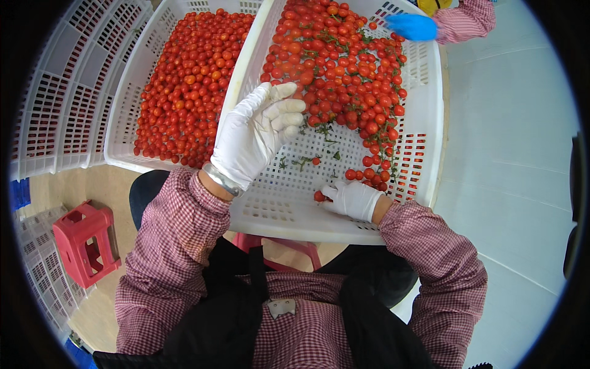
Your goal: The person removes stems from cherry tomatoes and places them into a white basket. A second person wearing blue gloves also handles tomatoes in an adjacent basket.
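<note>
My left hand [258, 131], in a white glove, is raised over the wall between two white perforated crates. Its fingers are loosely curled and nothing shows in the palm. Low in the right-hand crate [276, 196], my gloved right hand [354, 199] has its fingertips around a cherry tomato [319, 196]. Just above that hand is a small group of loose cherry tomatoes [368, 173]. A large heap of cherry tomatoes [341, 69] with green stems covers the crate's far part. Stem scraps [302, 163] and a single tomato [315, 161] are scattered on its bare floor.
The left crate [129, 120] holds many stemless cherry tomatoes [193, 83]. Stacked crates [64, 83] stand farther left. Another person's blue-gloved hand [411, 27] reaches over the far right rim. A red plastic stool [87, 244] stands on the floor at left; a pale surface [507, 129] lies right.
</note>
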### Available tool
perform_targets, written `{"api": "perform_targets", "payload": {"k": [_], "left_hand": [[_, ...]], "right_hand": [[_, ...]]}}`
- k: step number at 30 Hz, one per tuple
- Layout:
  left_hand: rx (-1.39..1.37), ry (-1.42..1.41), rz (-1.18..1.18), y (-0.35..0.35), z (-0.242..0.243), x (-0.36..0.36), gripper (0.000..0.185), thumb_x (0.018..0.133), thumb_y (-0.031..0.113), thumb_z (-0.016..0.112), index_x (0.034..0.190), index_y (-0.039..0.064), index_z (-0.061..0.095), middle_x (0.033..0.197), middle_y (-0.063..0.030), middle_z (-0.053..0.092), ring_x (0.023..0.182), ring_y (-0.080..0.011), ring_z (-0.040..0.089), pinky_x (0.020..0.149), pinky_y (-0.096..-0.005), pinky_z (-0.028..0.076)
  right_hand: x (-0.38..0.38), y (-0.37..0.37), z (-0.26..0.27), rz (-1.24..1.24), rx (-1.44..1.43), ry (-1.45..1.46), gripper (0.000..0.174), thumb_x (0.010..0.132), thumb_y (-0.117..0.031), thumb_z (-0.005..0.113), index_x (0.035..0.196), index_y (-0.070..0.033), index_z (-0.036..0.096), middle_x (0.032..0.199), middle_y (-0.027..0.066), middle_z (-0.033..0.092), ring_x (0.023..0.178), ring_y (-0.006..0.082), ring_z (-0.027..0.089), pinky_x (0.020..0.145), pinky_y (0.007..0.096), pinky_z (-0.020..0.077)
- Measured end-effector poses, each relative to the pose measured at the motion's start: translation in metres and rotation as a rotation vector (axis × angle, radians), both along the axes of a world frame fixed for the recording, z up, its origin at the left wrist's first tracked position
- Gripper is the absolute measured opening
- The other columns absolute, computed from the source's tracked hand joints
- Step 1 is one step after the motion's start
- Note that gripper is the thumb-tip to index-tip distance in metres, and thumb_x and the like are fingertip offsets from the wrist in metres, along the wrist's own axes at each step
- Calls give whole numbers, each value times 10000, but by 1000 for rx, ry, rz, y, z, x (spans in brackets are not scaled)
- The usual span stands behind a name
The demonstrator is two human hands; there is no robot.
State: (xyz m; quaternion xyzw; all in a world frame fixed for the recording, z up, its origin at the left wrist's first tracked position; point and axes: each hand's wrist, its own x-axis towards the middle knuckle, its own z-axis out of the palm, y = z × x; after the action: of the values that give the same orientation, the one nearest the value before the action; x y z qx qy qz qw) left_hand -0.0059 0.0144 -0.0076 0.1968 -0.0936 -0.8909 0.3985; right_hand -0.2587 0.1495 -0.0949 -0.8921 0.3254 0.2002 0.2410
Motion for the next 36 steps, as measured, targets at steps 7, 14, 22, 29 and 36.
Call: {"api": "perform_targets", "payload": {"k": [7,14,22,29,36], "left_hand": [[-59,-157,-59,1,1,-3,405,969,297,466,1209,-27,509,983,-131,635,823,-190,634,719,-281,525],[-112,-395,-297,14,7,-11,523,935,428,494,1305,59,473,1189,-106,545,1110,-233,522,912,-415,452],[-68,-291,-355,14,14,-10,545,942,478,459,1317,82,448,1267,-108,494,1143,-238,520,884,-397,465],[30,-320,-268,13,19,-8,464,922,449,515,1200,78,521,1104,-52,560,1025,-204,580,774,-369,480],[-20,-89,-316,7,18,0,580,936,519,394,1235,34,499,1142,-104,581,980,-197,593,704,-320,542]], "right_hand": [[-4,-21,39,-377,158,-410,282,812,-165,633,1085,-103,598,1077,115,559,883,240,603,685,331,510],[25,-54,101,-976,147,-929,443,734,-120,758,1145,-53,610,1118,71,552,1006,167,555,789,289,499],[61,-70,136,-1083,219,-1069,670,758,-32,738,1350,-25,424,1241,71,508,1053,162,578,796,252,516],[76,-73,128,-1054,-36,-1150,609,713,-29,758,1270,-31,513,1085,70,604,957,151,607,793,263,508],[77,-70,127,-1114,-18,-1345,606,751,42,713,1291,5,441,1141,102,573,1060,184,565,895,300,487]]}}
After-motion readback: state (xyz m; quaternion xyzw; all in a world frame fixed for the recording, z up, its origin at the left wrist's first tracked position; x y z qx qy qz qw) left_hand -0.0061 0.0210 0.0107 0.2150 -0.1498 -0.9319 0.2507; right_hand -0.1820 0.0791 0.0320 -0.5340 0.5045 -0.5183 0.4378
